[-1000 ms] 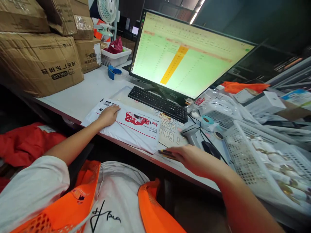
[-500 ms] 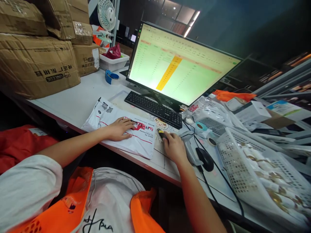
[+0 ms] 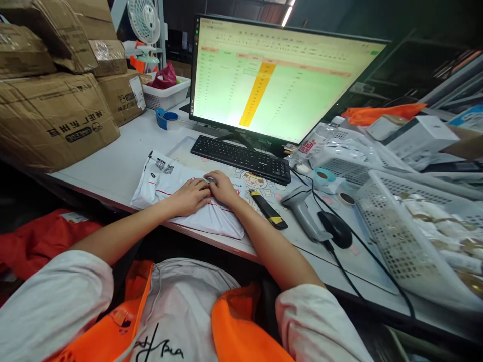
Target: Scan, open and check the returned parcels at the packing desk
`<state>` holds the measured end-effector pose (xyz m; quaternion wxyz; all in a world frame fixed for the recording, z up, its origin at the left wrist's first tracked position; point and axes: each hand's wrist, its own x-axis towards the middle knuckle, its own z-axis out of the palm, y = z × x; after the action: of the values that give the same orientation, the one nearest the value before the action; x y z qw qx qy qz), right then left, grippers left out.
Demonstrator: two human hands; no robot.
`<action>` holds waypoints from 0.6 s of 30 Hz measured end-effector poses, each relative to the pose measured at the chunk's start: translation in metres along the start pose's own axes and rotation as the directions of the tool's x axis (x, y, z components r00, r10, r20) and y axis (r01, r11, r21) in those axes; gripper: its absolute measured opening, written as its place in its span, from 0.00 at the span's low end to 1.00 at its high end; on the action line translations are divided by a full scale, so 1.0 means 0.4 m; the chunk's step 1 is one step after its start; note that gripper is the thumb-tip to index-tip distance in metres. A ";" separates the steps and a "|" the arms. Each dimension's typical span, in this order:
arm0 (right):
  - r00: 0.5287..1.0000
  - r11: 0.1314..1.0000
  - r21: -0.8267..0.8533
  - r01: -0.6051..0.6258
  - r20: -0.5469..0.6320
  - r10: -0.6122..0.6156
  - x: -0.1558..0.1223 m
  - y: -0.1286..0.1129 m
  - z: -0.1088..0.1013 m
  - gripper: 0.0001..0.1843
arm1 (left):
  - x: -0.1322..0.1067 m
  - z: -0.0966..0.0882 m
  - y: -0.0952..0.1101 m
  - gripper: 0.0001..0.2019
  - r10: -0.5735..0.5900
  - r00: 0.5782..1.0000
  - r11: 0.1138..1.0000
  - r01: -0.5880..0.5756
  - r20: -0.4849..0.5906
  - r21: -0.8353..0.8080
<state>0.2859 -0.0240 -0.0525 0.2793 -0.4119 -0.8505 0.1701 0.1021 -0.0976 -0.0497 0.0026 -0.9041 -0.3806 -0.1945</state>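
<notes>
A white plastic mailing bag (image 3: 154, 188) with red print and black codes lies at the desk's front edge. My left hand (image 3: 191, 196) rests on its middle with bent fingers, closed on the plastic. My right hand (image 3: 222, 188) meets it from the other side, fingers curled down into the bag and fingertips close to the left ones. Creases spread through the plastic below the right hand. What exactly the fingertips pinch is hidden. To the right of the bag, a black and yellow utility knife (image 3: 268, 208) lies on the desk mat, apart from both hands.
Behind the bag stand a black keyboard (image 3: 241, 158) and a monitor (image 3: 222, 75). A grey barcode scanner (image 3: 305, 213) and a black mouse (image 3: 335, 229) lie to the right, beside a white basket (image 3: 381, 241). Cardboard boxes (image 3: 49, 120) and a blue tape dispenser (image 3: 166, 119) are at left.
My right hand has let go of the utility knife and moved left onto the mailing bag. My left hand's fingers have bent in. The camera view has shifted.
</notes>
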 end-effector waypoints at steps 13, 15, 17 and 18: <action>0.969 0.986 -0.071 0.148 0.208 -0.130 -0.026 0.053 -0.033 0.29 | -0.025 -0.012 0.004 0.13 0.037 0.999 0.992 -0.035 0.015 -0.119; 0.972 0.983 -0.126 0.136 0.209 -0.108 -0.028 0.055 -0.031 0.26 | -0.017 -0.016 0.005 0.15 0.021 0.998 0.996 -0.016 0.063 -0.083; 0.976 0.981 -0.144 0.128 0.197 -0.098 -0.029 0.055 -0.027 0.25 | -0.002 -0.022 0.007 0.15 0.020 0.995 0.999 -0.015 0.100 -0.045; 0.977 0.982 -0.144 0.125 0.190 -0.096 -0.030 0.054 -0.024 0.25 | 0.007 -0.024 0.009 0.14 0.025 0.993 0.999 -0.022 0.111 -0.030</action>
<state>0.3110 -0.0200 -0.0599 0.1765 -0.3669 -0.9048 0.1248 0.1030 -0.0996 -0.0395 -0.0291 -0.9179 -0.3666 -0.1489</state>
